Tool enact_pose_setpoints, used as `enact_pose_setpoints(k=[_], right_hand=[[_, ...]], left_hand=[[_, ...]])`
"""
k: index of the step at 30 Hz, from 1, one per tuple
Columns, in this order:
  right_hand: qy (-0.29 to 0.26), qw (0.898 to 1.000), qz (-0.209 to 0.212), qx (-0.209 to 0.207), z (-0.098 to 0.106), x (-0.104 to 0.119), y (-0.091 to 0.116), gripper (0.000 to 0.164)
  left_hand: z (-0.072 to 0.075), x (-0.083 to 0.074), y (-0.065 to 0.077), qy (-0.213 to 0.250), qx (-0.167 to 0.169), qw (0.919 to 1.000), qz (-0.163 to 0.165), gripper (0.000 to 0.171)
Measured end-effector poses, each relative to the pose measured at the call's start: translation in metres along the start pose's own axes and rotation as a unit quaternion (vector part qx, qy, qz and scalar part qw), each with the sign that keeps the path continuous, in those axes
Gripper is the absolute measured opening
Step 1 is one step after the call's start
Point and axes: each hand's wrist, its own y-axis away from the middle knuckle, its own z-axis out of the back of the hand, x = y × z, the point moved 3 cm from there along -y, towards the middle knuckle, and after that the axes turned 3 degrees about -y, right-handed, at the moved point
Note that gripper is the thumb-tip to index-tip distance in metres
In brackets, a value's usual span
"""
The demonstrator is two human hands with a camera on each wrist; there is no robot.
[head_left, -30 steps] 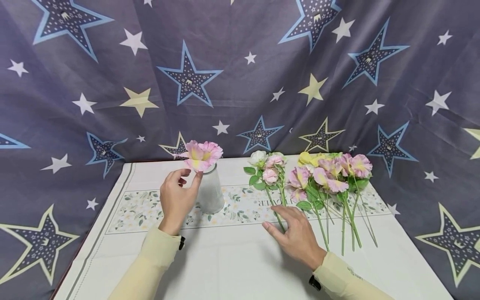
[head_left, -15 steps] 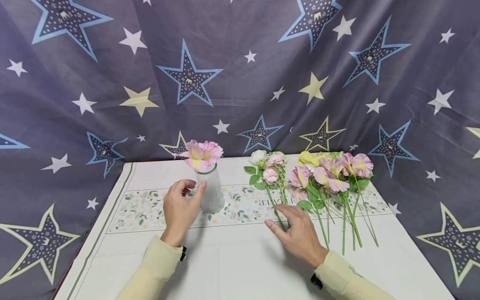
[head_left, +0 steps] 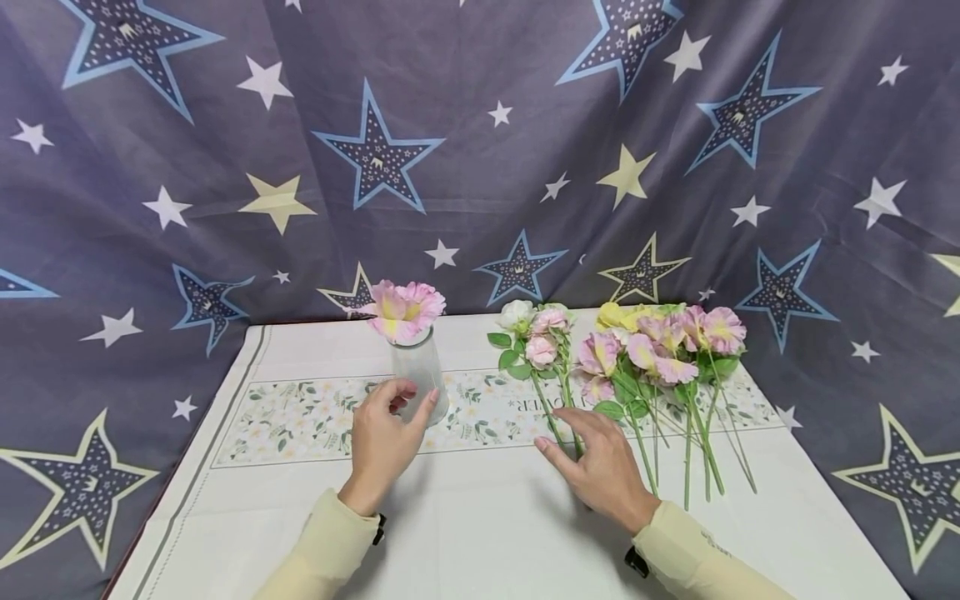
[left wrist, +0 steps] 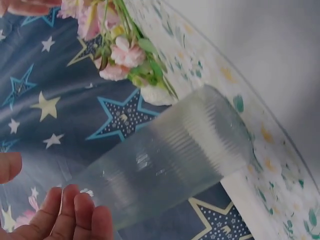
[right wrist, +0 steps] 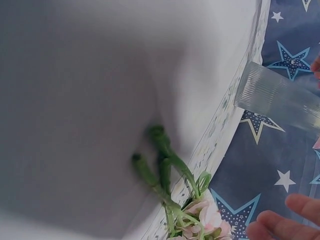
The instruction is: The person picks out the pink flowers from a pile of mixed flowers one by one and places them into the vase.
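My left hand is held in front of a ribbed, cloudy glass vase, thumb and fingers apart with nothing between them. In the left wrist view its fingertips overlap the narrower end of the vase. A pink-and-yellow flower stands at the vase's mouth, its stem hidden in the head view. My right hand is over the lower stems of the white and pink roses, fingers relaxed. The right wrist view shows the green stem ends apart from its fingers.
To the right of the roses lie several pink-purple flowers and yellow flowers, stems pointing toward me. A white tablecloth with a floral printed band covers the table. Behind hangs a dark curtain with stars.
My left hand let go of the pink-and-yellow flower, then moved down and right, in front of the vase. The flower stays at the vase's mouth. My right hand shifted slightly right.
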Motion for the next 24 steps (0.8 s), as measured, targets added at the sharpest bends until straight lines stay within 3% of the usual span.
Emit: enact_pose_setpoints(k=[6,17,24], right_hand=[[0.003,1.0,-0.01,0.0,0.001,-0.001,0.0,0.052],[0.015,1.0,-0.006,-0.018,0.001,-0.007,-0.002,0.053],[0.021,1.0,-0.014,-0.015,0.001,-0.013,-0.005,0.05]], left_hand=[[-0.011,-0.003,0.01,-0.003,0.049,0.9988,0.003,0.028],[-0.028,-0.007,0.025,-0.006,0.093,0.9952,-0.027,0.037],[-0.036,-0.009,0.035,-0.018,0.14,0.9899,-0.016,0.042]])
